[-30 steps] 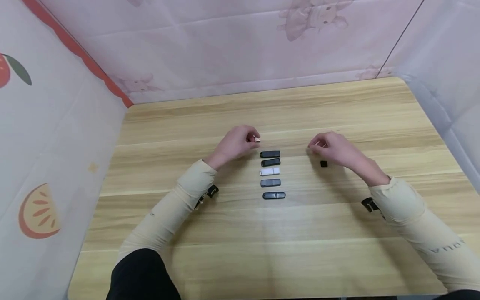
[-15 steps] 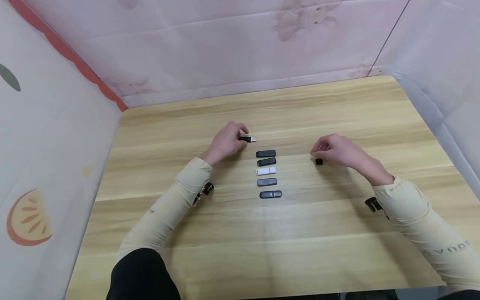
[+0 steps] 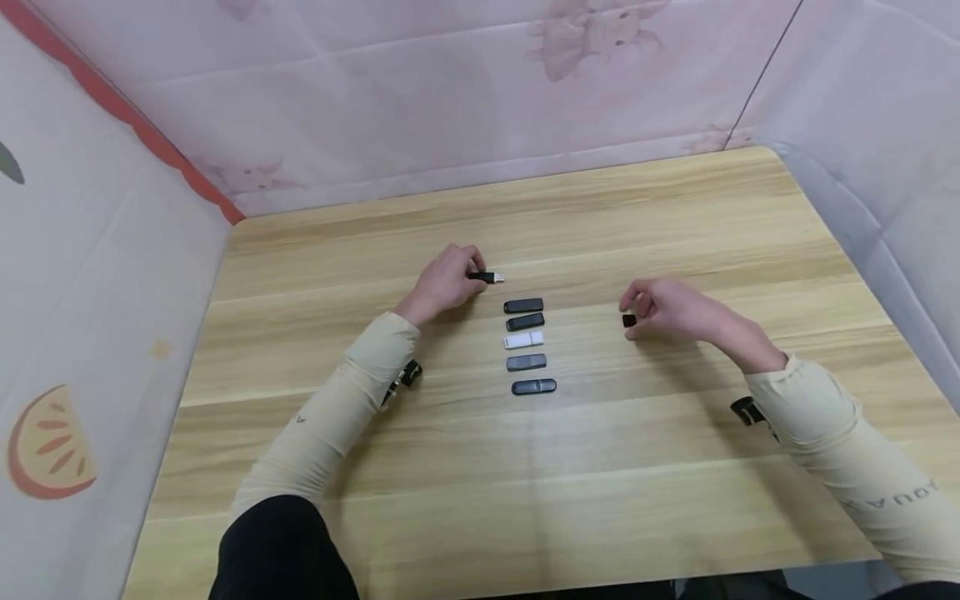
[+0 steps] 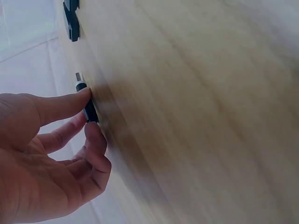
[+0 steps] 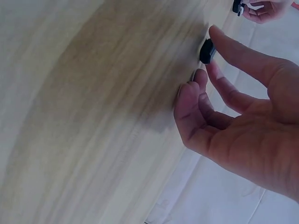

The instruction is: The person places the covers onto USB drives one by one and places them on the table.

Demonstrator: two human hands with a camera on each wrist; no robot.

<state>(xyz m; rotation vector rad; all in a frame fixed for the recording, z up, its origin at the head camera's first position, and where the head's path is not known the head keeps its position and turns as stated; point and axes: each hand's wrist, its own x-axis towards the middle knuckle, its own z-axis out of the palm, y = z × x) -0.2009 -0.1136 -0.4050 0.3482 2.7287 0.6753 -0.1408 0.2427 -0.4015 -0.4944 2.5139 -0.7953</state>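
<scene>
My left hand (image 3: 442, 283) pinches a black USB stick (image 3: 483, 277) low over the table, its bare metal plug pointing right. In the left wrist view, thumb and fingertips hold the black body (image 4: 90, 108). Further right, my right hand (image 3: 671, 310) has thumb and forefinger on either side of a small black USB cap (image 3: 628, 320). The right wrist view shows this cap (image 5: 207, 51) at the thumb tip, with the other fingers curled below. Between the hands lies a column of USB sticks, including a white one (image 3: 524, 340) and a grey one (image 3: 527, 362).
Two black sticks (image 3: 523, 306) top the column, and a dark glossy stick (image 3: 534, 387) lies nearest me. The wooden table (image 3: 390, 500) meets a pink curtain (image 3: 420, 100) at the back and a white printed sheet (image 3: 75, 317) on the left.
My left hand has drawn slightly left, and the stick's black body now shows. My right hand has come down around the cap, which lay beside it on the table. The column stays put.
</scene>
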